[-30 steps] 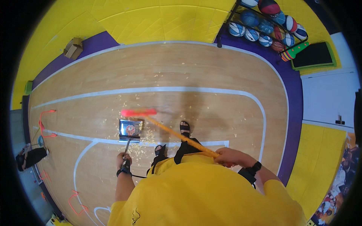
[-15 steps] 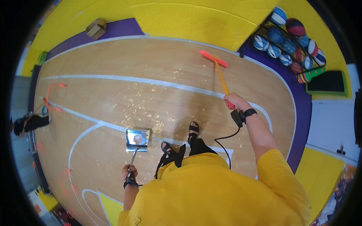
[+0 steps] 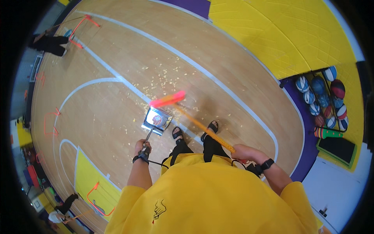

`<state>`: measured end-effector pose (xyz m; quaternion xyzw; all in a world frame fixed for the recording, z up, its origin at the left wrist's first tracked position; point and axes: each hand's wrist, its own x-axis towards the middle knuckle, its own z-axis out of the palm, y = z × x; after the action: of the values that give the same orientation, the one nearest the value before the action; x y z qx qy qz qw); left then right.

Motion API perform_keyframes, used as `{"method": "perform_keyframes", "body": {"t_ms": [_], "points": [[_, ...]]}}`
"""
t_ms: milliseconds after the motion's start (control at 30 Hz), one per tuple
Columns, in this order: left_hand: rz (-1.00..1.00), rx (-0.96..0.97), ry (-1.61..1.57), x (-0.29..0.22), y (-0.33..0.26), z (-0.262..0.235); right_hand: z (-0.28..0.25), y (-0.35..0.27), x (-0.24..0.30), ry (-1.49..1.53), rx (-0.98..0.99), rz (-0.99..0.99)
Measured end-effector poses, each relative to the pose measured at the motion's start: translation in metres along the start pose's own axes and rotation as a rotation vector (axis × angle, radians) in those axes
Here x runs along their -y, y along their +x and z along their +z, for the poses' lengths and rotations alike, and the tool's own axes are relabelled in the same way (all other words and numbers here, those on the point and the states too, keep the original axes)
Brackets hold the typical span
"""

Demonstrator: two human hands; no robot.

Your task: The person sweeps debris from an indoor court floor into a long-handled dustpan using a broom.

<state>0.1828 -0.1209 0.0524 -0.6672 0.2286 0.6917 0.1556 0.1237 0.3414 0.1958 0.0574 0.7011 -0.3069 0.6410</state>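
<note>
My left hand (image 3: 142, 147) grips the upright handle of a metal dustpan (image 3: 157, 119) that rests on the wooden court floor just ahead of my sandalled feet. My right hand (image 3: 244, 151) holds the orange stick of a broom (image 3: 202, 127). Its pink-red head (image 3: 168, 99) is blurred and sits just beyond the dustpan's far edge. Pale scraps of litter (image 3: 163, 78) lie scattered on the floor ahead of the broom. Some debris lies inside the pan.
A rack of several balls (image 3: 323, 97) stands at the right on purple and yellow matting. Low orange hurdles (image 3: 50, 121) stand at the left. Another person (image 3: 48, 42) is at the far upper left, and one more (image 3: 64, 206) at the lower left.
The broom head has swung from far ahead on the right back to the dustpan's edge. My view has turned, so the court and ball rack have shifted. The dustpan stays in my left hand.
</note>
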Motion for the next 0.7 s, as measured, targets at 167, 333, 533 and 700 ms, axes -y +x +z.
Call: {"method": "perform_keyframes", "body": {"t_ms": [167, 333, 533, 700], "points": [[0.002, 0.120, -0.118, -0.024, 0.021, -0.060, 0.022, -0.008, 0.045, 0.029, 0.143, -0.076], [0.046, 0.075, -0.198, -0.042, 0.022, -0.144, 0.044, -0.018, 0.056, 0.224, -0.004, 0.015], [0.118, -0.060, -0.199, -0.058, 0.045, -0.225, 0.061, -0.041, 0.076, 0.780, -0.069, 0.040], [0.237, -0.054, 0.085, -0.065, 0.068, -0.243, 0.069, -0.038, 0.090, 0.975, -0.080, 0.092]]}}
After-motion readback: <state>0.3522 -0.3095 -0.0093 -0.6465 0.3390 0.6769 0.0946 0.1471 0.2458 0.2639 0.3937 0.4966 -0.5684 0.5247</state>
